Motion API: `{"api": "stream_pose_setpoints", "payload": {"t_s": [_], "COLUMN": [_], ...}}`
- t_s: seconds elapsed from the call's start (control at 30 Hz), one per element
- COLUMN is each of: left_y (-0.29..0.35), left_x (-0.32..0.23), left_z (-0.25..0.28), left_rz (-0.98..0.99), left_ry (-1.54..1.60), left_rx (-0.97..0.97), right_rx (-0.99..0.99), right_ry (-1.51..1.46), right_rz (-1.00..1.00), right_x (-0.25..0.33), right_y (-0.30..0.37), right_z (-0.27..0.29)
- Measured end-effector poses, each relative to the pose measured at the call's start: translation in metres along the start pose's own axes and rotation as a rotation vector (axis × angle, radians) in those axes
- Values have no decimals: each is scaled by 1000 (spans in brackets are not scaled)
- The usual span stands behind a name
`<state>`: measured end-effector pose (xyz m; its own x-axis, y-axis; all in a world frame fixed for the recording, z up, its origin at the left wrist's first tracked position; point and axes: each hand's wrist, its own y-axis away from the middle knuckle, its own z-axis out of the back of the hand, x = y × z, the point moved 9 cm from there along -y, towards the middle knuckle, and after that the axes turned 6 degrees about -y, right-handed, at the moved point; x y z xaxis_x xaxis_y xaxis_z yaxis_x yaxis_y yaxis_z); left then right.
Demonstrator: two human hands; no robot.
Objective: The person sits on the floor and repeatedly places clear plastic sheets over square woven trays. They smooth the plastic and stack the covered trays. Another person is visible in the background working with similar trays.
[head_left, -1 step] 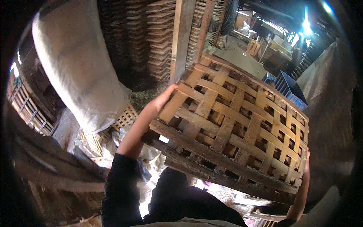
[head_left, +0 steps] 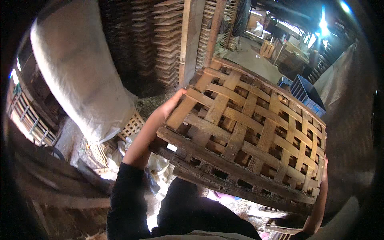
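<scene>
Blue crate beyond; left fingers, right fingers, half-hidden, grip wooden lattice.

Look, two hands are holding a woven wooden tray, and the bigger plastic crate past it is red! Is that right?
Not quite: the bigger plastic crate is blue, not red, as the head view shows. The left hand and right hand do hold a woven wooden tray.

Flr grey-tan in bkgd, littered w/ loose bits nr ctr-L. On it, bkgd: slatted wdn crate. R side: blue plastic crate, open top, base partly hidden. Lower L: crumpled whitish plastic, approx. beside openwork woven pc.; exact contact w/ flr unclear.
</scene>
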<state>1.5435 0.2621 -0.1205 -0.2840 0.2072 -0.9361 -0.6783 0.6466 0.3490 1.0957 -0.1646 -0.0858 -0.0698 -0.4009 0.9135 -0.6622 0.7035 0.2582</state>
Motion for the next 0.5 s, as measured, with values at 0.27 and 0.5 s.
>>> {"api": "stream_pose_setpoints", "payload": {"t_s": [0.27, 0.5], "left_y": [-119, -218], "left_x": [-57, -73], "left_z": [26, 20], "left_rz": [-80, -3], "left_ry": [-45, 7], "left_rx": [55, 276], "right_rx": [5, -143], "right_ry": [-49, -30], "right_rz": [-5, -17], "right_x": [-26, -42], "right_y": [-121, -136], "right_z": [-25, -22]}}
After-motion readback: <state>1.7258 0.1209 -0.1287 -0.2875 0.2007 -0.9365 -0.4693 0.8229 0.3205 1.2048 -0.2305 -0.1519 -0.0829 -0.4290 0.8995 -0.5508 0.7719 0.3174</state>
